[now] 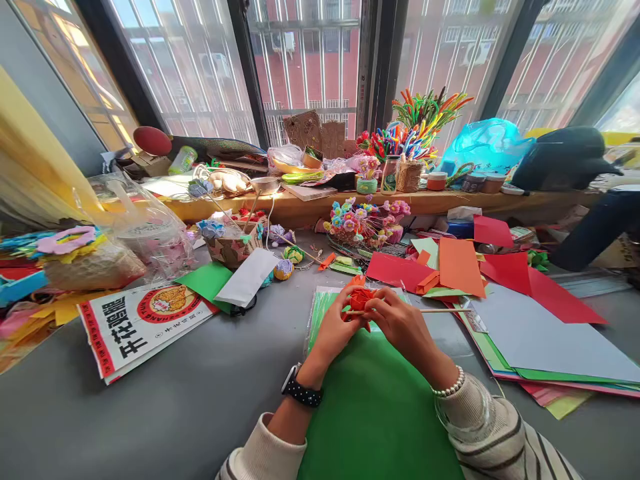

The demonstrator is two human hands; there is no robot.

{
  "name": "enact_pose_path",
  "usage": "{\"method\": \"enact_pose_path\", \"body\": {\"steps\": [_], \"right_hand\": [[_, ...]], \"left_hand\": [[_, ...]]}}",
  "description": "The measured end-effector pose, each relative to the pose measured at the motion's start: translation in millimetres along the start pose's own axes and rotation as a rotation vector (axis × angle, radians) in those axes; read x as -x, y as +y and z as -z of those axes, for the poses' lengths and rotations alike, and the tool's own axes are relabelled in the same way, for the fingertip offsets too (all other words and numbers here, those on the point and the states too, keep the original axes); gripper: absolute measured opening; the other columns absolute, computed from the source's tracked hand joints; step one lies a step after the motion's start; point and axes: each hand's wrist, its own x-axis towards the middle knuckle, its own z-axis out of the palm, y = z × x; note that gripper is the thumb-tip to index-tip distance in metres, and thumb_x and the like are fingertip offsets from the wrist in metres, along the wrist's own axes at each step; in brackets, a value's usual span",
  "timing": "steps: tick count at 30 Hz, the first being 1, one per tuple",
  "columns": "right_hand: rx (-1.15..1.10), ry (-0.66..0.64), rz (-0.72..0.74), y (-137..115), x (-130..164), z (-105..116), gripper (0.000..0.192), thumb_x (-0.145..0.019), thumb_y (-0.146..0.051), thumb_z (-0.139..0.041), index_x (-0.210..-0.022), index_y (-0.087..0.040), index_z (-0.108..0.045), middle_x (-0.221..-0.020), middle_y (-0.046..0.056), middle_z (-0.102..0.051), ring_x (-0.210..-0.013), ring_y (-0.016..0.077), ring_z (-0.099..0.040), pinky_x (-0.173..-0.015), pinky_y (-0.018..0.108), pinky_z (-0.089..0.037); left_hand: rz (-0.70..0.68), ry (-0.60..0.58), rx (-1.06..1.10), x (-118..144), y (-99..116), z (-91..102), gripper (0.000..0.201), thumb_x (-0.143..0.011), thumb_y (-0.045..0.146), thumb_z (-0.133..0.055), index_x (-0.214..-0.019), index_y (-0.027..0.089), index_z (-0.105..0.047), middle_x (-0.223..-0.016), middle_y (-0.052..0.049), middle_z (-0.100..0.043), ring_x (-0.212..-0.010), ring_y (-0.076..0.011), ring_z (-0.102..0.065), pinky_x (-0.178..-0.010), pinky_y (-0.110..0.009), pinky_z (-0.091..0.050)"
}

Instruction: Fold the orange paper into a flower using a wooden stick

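A red-orange folded paper flower (361, 300) is between my two hands, above a green sheet of paper (383, 407). My left hand (336, 321) is closed around the flower's left side. From the right, my right hand (403, 323) pinches at the flower, its fingertips against the red paper. A thin wooden stick (445, 310) runs sideways beneath the fingers and sticks out to the right. The flower's underside and part of the stick are hidden by my fingers.
Coloured paper sheets (555, 333) are stacked at the right, with red and orange pieces (460, 267) behind. On the left lie a printed paper bag (145, 327) and a white sheet (247, 279). Small craft flowers (367, 220) and a crowded window ledge (300, 207) stand at the back.
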Motion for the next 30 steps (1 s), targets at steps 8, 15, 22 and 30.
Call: {"method": "enact_pose_path", "body": {"steps": [8, 15, 22, 30], "right_hand": [[-0.326, -0.014, -0.078, 2, -2, 3, 0.022, -0.083, -0.031, -0.049, -0.079, -0.018, -0.065, -0.073, 0.004, -0.055, -0.062, 0.0116, -0.053, -0.057, 0.021, -0.041], [-0.511, -0.123, -0.077, 2, -5, 10, 0.032, -0.086, -0.037, -0.041, -0.090, -0.019, -0.067, -0.072, 0.004, -0.057, -0.065, 0.0133, -0.054, -0.059, 0.024, -0.043], [-0.583, -0.199, -0.125, 8, -7, 16, 0.036, -0.087, -0.038, -0.039, -0.086, -0.016, -0.068, -0.074, 0.006, -0.059, -0.065, 0.0142, -0.055, -0.061, 0.025, -0.043], [-0.656, -0.232, -0.178, 10, -8, 18, 0.021, -0.079, -0.031, -0.055, -0.087, -0.019, -0.069, -0.074, 0.004, -0.062, -0.067, 0.0145, -0.058, -0.062, 0.025, -0.045]], "left_hand": [[-0.034, -0.002, 0.011, -1, -1, 2.1, 0.048, -0.064, 0.020, -0.064, -0.109, 0.019, -0.046, -0.098, -0.006, -0.058, -0.078, -0.0166, -0.059, -0.068, -0.028, -0.050], [-0.033, 0.016, 0.028, -1, -2, 4.1, 0.048, -0.064, 0.021, -0.065, -0.108, 0.019, -0.047, -0.100, -0.006, -0.057, -0.087, -0.0182, -0.058, -0.072, -0.028, -0.049], [0.016, 0.004, 0.046, -1, 1, 2.5, 0.052, -0.062, 0.026, -0.068, -0.108, 0.018, -0.047, -0.101, -0.008, -0.057, -0.085, -0.0188, -0.058, -0.070, -0.028, -0.049], [0.032, -0.008, 0.035, 0, 2, 2.8, 0.052, -0.061, 0.015, -0.066, -0.109, 0.019, -0.048, -0.096, -0.006, -0.060, -0.089, -0.0188, -0.057, -0.071, -0.026, -0.049]]}}
